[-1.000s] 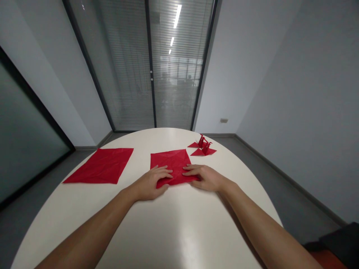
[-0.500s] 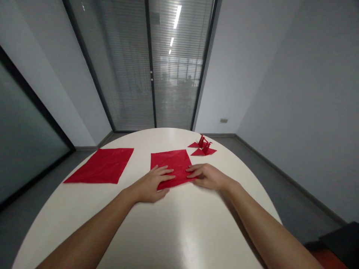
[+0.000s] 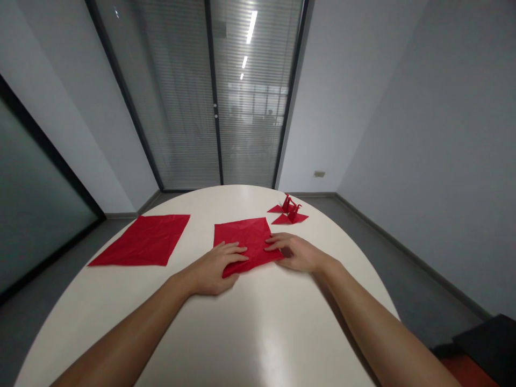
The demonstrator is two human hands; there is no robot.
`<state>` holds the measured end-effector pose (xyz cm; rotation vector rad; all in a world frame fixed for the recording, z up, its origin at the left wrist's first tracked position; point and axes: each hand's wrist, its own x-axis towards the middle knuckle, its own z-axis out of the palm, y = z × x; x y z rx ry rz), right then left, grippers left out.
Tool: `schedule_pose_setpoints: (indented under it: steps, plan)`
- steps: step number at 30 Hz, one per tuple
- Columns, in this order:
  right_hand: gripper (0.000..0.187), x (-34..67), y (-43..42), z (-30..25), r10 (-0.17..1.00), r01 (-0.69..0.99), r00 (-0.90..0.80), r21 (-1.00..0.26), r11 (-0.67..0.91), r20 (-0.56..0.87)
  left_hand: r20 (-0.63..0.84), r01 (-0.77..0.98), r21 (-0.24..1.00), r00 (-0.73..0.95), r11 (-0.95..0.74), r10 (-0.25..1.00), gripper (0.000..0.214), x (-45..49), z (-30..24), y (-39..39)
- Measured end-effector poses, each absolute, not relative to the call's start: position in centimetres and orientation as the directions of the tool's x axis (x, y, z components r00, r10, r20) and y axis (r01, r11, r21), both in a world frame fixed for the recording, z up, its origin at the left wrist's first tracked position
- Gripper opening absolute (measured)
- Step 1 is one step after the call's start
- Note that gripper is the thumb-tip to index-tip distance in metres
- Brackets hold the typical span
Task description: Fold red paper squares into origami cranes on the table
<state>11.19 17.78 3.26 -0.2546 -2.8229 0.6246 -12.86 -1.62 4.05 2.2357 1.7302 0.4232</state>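
A creased red sheet of paper (image 3: 245,234) lies in front of me on the table. My left hand (image 3: 220,267) rests on its near left part, fingers spread over the top and thumb beside the near edge. At the right corner, my right hand (image 3: 296,252) curls its fingers over the paper, and the corner passes in between fingers and thumb. That thumb is mostly hidden. Just beyond this hand stand two folded red paper cranes (image 3: 291,214), close together with wings spread.
Another red paper sheet (image 3: 141,240) lies flat at the left. Everything sits on a white round table (image 3: 242,333). Behind it are a glass partition with blinds (image 3: 181,107) and a wall socket (image 3: 319,174). A dark chair part (image 3: 487,344) shows at lower right.
The view has shifted slightly. My right hand's fingers have bent a little more at the paper's right corner. My left hand stays on the sheet.
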Motion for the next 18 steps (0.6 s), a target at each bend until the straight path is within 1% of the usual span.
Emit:
schedule_pose_setpoints:
  steps: [5, 7, 9, 10, 12, 14, 16, 18]
  plan:
    - [0.053, 11.1, 17.7, 3.2, 0.237, 0.120, -0.949, -0.458, 0.881, 0.209, 0.041, 0.871, 0.429, 0.244, -0.238, 0.969, 0.047, -12.5, 4.5, -2.1]
    - [0.044, 11.0, 17.6, 3.2, 0.245, 0.115, -0.943, -0.467, 0.877, 0.228, 0.046, 0.863, 0.444, 0.249, -0.243, 0.967, 0.046, -12.5, 4.6, -2.2]
    - [0.029, 10.8, 17.6, 3.3, 0.240, 0.090, -0.935, -0.479, 0.873, 0.262, 0.039, 0.855, 0.459, 0.254, -0.243, 0.966, 0.051, -12.6, 4.7, -2.4]
    - [0.026, 10.8, 17.5, 3.4, 0.239, 0.081, -0.931, -0.484, 0.871, 0.275, 0.031, 0.850, 0.470, 0.253, -0.238, 0.967, 0.054, -12.6, 4.8, -2.4]
    - [0.028, 10.7, 17.4, 3.6, 0.261, 0.095, -0.924, -0.493, 0.865, 0.280, 0.016, 0.843, 0.498, 0.227, -0.205, 0.974, 0.061, -12.7, 5.1, -2.6]
    - [0.032, 10.7, 17.3, 3.7, 0.311, 0.151, -0.915, -0.501, 0.852, 0.255, -0.003, 0.833, 0.531, 0.182, -0.153, 0.983, 0.066, -12.9, 5.5, -2.7]
    - [0.036, 10.8, 17.3, 3.8, 0.362, 0.209, -0.904, -0.503, 0.839, 0.228, -0.022, 0.817, 0.566, 0.147, -0.109, 0.989, 0.067, -13.3, 5.8, -2.8]
    - [0.038, 10.9, 17.4, 3.8, 0.396, 0.244, -0.892, -0.509, 0.826, 0.216, -0.018, 0.791, 0.603, 0.141, -0.101, 0.990, 0.067, -13.9, 5.8, -2.9]
